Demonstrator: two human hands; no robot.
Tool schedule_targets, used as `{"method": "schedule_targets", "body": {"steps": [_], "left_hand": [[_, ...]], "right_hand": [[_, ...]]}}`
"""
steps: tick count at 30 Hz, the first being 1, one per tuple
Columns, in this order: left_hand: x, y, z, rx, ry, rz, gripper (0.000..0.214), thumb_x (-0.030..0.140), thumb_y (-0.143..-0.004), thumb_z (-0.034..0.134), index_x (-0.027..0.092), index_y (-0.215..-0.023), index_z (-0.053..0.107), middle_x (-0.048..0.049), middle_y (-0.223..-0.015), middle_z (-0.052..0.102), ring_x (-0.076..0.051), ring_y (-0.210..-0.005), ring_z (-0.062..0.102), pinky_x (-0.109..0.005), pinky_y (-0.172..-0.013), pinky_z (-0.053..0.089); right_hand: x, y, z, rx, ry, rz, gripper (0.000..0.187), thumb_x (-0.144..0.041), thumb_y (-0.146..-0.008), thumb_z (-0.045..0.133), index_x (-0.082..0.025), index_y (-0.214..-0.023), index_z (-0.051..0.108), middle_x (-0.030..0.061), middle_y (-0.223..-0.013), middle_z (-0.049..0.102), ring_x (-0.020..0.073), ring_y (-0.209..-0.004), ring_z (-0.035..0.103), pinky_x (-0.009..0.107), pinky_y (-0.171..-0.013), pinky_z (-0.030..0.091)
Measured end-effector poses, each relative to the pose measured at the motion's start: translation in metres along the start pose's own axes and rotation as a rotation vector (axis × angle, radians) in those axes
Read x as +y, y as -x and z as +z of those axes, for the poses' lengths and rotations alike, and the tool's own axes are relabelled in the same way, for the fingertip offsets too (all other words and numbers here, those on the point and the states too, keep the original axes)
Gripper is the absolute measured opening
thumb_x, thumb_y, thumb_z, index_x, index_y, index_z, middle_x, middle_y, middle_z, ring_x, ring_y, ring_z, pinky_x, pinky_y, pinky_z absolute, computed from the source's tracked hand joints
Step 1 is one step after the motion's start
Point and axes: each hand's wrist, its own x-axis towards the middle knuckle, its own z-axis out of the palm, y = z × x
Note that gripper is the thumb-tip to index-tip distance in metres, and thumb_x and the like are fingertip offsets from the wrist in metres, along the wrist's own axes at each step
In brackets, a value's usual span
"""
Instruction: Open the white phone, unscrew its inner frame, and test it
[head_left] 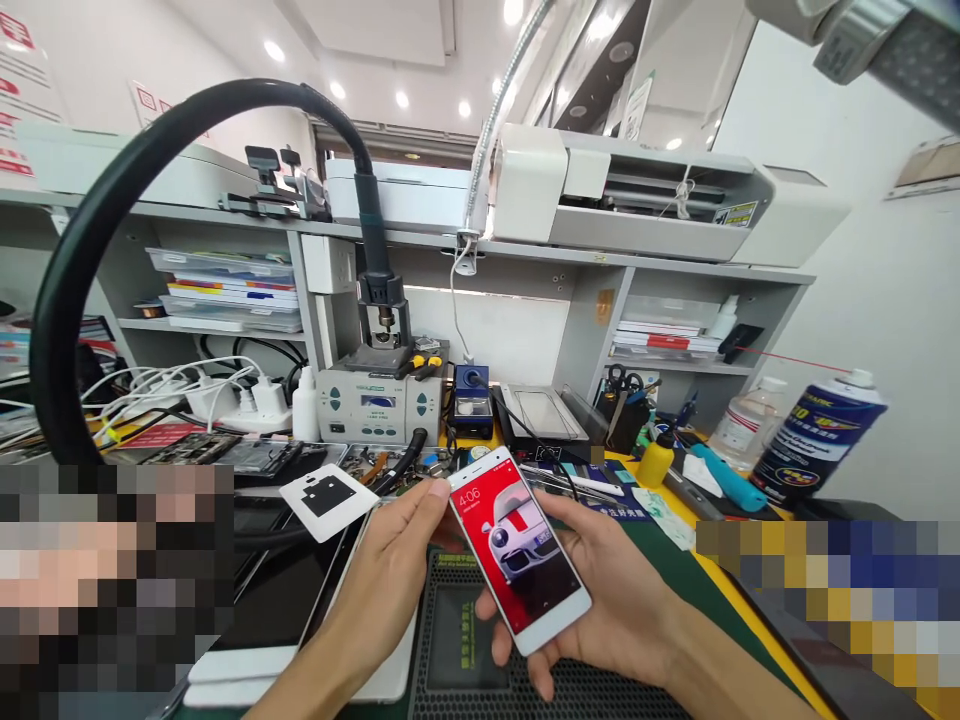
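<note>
A white smartphone is held tilted above the bench, its screen lit with a red wallpaper of a car and the time 4:06. My right hand cradles it from behind, with fingertips curling round the lower left edge. The thumb of my left hand presses at the phone's upper left corner; the other fingers of that hand are hidden behind it. Below the phone lies a black perforated work mat. Beside my left forearm are a dark flat panel and a white card with black cutouts.
A hot-air station stands behind, its thick black hose arching over the left. Loose parts and tools crowd the bench. To the right are a yellow bottle, a blue spray can and a clear bottle. Shelves rise at the back.
</note>
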Motion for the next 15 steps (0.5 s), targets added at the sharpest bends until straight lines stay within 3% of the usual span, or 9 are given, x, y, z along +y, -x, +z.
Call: {"method": "schedule_targets", "body": {"steps": [8,15], "left_hand": [[-0.0010,-0.0002,-0.0018,-0.017,-0.014,0.015,0.042,0.053,-0.098,0.046,0.019,-0.085,0.067,-0.0023,-0.083,0.070,-0.021,-0.082,0.058,-0.032,-0.079,0.047],[-0.0042,0.0000,-0.0032,-0.022,0.002,0.022,0.041,0.054,-0.098,0.048,0.019,-0.091,0.068,-0.0024,-0.090,0.072,-0.021,-0.083,0.059,-0.032,-0.080,0.046]], "right_hand": [[0.0044,-0.0043,-0.0019,0.035,-0.040,0.002,0.075,-0.067,-0.096,0.029,-0.005,-0.101,0.069,0.0199,-0.088,0.071,0.0277,-0.070,0.072,0.031,-0.046,0.057],[0.0060,-0.0042,-0.0003,0.048,-0.034,-0.009,0.073,-0.066,-0.096,0.031,-0.004,-0.100,0.069,0.0199,-0.087,0.070,0.0263,-0.069,0.070,0.032,-0.046,0.057]]}}
